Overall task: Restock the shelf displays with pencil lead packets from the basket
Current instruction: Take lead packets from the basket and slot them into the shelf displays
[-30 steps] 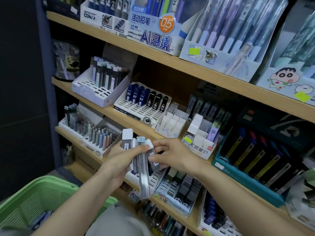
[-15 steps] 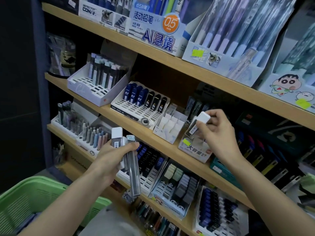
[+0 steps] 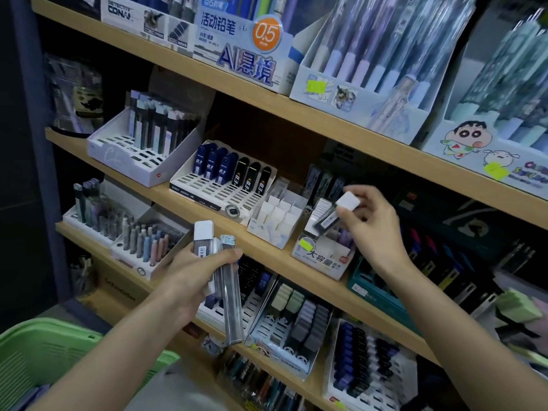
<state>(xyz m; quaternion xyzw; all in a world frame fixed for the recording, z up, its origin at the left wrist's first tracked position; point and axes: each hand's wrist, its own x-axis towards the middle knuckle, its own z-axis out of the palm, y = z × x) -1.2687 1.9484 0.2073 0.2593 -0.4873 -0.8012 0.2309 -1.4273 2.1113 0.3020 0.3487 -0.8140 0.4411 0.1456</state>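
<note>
head view. the left hand (image 3: 199,272), lower centre of the frame, is closed around a bundle of lead packets (image 3: 221,274): one white-capped case with a barcode label stands upright above the thumb, and a long clear tube of leads hangs below the fist, tilted slightly. the fingers wrap the bundle fully.

the right hand (image 3: 373,229), centre right of the frame, pinches a single white-capped lead packet (image 3: 332,216) between thumb and fingertips. the packet is tilted, cap toward the upper right, its lower end over the small white display box (image 3: 321,259) with the yellow-green sticker. whether the packet's lower end already touches the box cannot be told.

that box sits on the middle wooden shelf (image 3: 166,192), just right of a clear divider tray with white partitions (image 3: 277,216). left of the tray stands a white slotted display (image 3: 207,191) holding blue and black lead cases; further left, a white display (image 3: 124,157) holds tall dark packets.

the green basket (image 3: 44,351) occupies the lower left corner of the frame; a bluish item shows at its bottom edge, too little of it to identify.

the upper shelf carries mechanical pencil boxes (image 3: 246,48), one marked 0.5 mm. the lower shelves, below the hands, hold further slotted displays of small cases.
</note>
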